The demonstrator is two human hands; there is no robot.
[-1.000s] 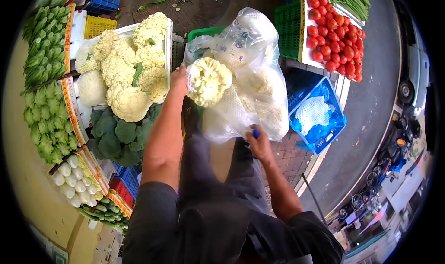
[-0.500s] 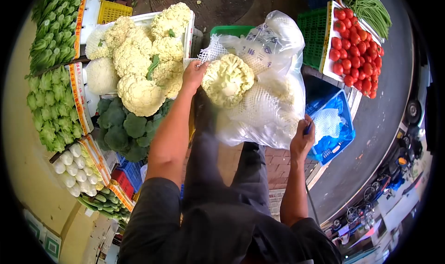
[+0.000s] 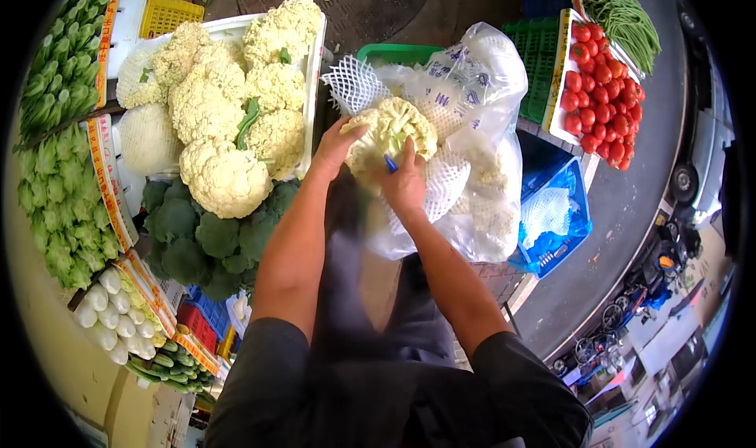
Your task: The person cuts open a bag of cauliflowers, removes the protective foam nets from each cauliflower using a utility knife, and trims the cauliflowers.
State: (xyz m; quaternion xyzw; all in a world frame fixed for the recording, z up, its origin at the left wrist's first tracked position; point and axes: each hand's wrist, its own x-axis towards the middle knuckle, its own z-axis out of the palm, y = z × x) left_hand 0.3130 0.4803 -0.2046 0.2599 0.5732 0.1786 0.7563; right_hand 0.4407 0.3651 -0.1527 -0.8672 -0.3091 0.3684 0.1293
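My left hand point(image 3: 339, 145) is closed on the left side of a pale cauliflower point(image 3: 405, 125), whose stem side faces up. My right hand point(image 3: 405, 184) presses against the near side of that cauliflower and grips a small blue-handled tool point(image 3: 390, 163). Only a bit of the tool's blue end shows, so its kind is unclear. Beneath and to the right lies a clear plastic bag point(image 3: 492, 117) holding more heads in white foam netting. A loose white foam net sleeve point(image 3: 353, 86) sticks up just beyond my left hand.
To the left, a white foam box point(image 3: 315, 94) holds several cauliflowers, with broccoli point(image 3: 185, 231) in front. Leafy greens and white radishes line the far left. On the right are a blue crate point(image 3: 579, 231) with netting, a green crate point(image 3: 535, 58) and tomatoes point(image 3: 602, 94).
My right hand has moved left from the bag's edge to the cauliflower, carrying the blue-handled tool. The foam net sleeve now stands clear of my left hand. The view has shifted slightly.
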